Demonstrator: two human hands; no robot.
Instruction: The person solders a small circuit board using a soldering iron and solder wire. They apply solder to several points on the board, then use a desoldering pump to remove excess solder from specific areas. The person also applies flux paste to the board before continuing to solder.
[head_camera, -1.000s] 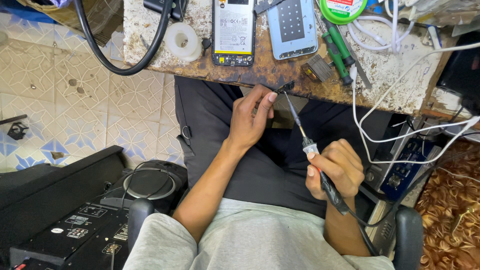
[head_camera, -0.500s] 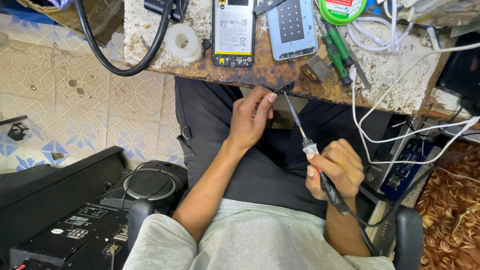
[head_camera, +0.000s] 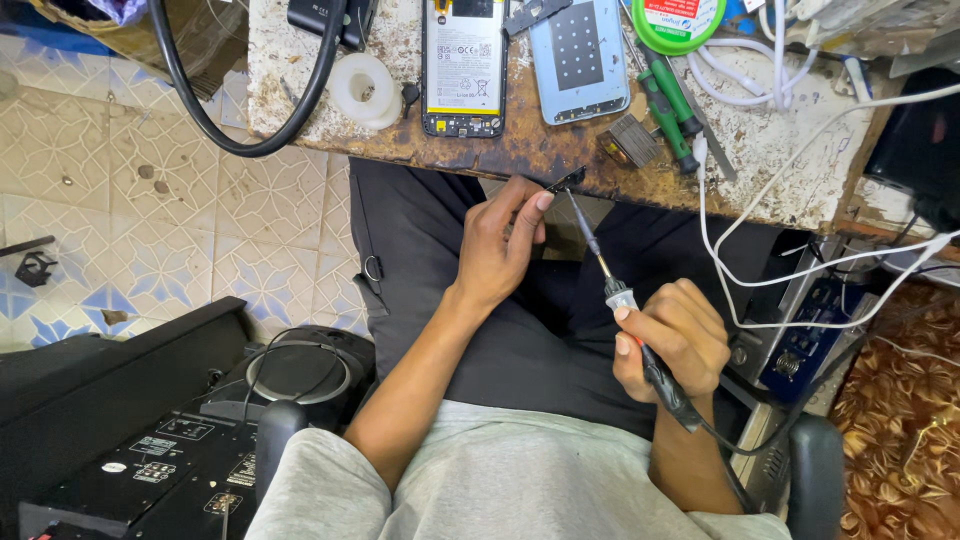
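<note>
My left hand pinches a small black part between thumb and fingertips, just below the worn workbench edge. In my right hand I grip a soldering iron by its black handle. Its thin metal tip points up and left and reaches the black part. Both hands hover above my lap in dark trousers. On the bench above lie an opened phone with its battery showing and a pale blue back cover.
The bench also holds a white tape roll, green-handled screwdrivers, a green-rimmed round tin and white cables. A thick black cable loops at left. Black audio gear stands on the tiled floor.
</note>
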